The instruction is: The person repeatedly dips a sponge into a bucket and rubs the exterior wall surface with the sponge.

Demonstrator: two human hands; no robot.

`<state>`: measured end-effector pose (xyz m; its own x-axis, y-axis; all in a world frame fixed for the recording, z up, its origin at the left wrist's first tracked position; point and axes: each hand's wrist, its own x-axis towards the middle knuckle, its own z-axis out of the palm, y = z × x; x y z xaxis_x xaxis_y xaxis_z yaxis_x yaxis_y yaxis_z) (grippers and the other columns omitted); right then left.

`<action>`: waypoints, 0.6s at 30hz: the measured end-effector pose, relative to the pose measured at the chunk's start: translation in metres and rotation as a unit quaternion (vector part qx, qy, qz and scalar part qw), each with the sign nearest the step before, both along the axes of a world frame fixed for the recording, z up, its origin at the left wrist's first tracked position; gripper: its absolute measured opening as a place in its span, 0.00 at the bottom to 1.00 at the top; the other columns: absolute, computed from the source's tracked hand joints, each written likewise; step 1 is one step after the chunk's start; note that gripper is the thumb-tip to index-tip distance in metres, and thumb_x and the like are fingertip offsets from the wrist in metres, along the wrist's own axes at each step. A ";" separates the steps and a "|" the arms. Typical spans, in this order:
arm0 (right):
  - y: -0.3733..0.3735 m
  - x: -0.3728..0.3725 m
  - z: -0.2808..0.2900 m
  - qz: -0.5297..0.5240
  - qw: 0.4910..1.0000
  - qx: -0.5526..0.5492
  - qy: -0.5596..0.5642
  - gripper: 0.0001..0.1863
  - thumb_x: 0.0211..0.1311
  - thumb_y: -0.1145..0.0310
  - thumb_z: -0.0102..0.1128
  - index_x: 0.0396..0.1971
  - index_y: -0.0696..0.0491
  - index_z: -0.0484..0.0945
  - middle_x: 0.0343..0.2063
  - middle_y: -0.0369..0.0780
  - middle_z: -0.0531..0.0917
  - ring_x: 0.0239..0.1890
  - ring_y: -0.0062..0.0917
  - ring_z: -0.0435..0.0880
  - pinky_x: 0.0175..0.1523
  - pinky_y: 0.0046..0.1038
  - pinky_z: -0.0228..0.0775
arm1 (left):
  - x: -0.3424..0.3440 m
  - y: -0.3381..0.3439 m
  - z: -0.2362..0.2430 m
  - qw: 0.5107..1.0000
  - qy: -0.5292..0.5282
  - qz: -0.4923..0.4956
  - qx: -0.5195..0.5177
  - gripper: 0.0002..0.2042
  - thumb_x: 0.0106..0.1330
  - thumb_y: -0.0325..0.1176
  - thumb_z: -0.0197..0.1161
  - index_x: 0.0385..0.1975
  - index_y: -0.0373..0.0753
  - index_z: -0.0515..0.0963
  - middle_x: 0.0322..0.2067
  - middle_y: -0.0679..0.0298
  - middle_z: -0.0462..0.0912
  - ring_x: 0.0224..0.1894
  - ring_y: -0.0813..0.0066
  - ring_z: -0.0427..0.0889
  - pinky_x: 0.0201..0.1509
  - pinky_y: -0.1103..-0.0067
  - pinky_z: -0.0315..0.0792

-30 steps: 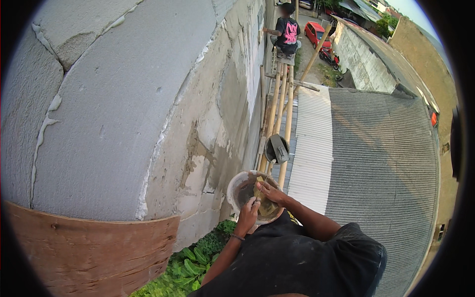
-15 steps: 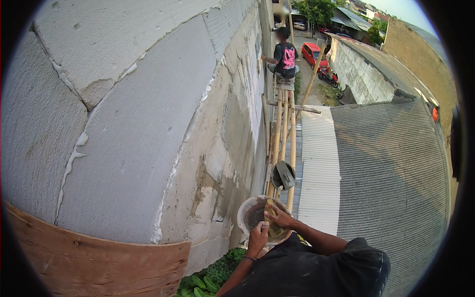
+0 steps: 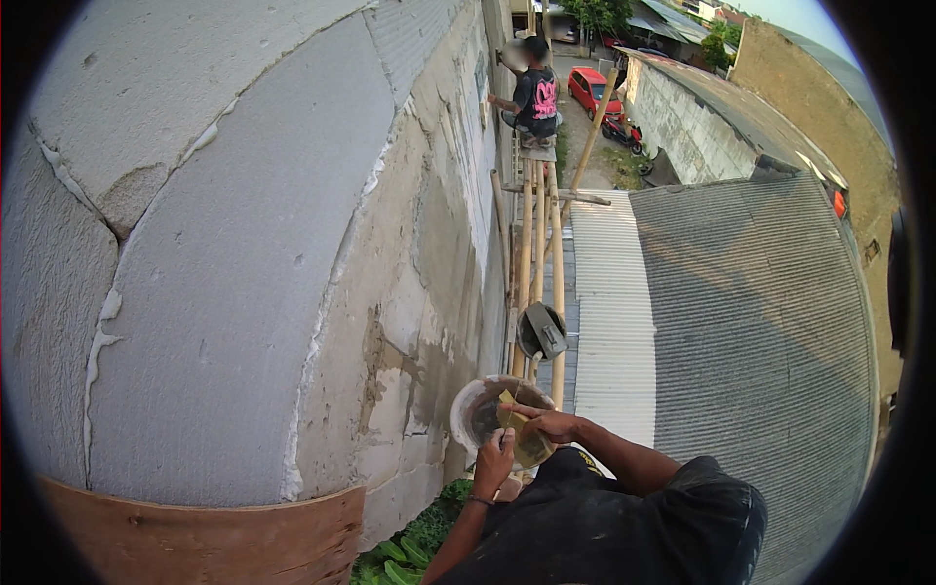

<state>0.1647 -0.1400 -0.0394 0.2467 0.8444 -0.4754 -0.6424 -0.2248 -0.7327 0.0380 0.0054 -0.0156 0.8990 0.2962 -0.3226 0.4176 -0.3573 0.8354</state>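
A round, mortar-stained bucket (image 3: 466, 408) is just beyond my hands, with greyish wet matter inside. Over its near right side my right hand (image 3: 554, 425) grips a yellowish flat piece (image 3: 531, 447); its index finger points left across the face. I cannot make out exactly what the piece is. My left hand (image 3: 494, 460) is closed in a pinch at the piece's left edge, and what lies in its fingers is too small to tell. Further along, a dark bucket (image 3: 531, 341) has a grey box-shaped scoop (image 3: 548, 337) resting over it.
Bamboo poles (image 3: 540, 224) run ahead as scaffolding beside the block wall (image 3: 234, 273). A person (image 3: 536, 97) squats on it further along, one hand at the wall. Corrugated roofing (image 3: 751, 302) lies below on the right. A curved wooden board (image 3: 214, 531) is at lower left.
The view has shifted, so the scene sits further left and slightly higher. My right index finger now stretches left across the yellowish piece, whose face shows more below my hand.
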 end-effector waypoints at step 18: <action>0.010 -0.015 -0.039 -0.142 0.980 -0.037 0.137 0.06 0.65 0.72 0.52 0.40 0.47 0.71 0.38 0.31 0.74 0.40 0.18 0.76 0.44 0.24 0.72 | 0.000 0.039 0.119 0.918 -0.194 0.013 0.347 0.19 0.67 0.39 0.57 0.51 0.31 0.72 0.49 0.47 0.75 0.52 0.47 0.74 0.59 0.58 0.66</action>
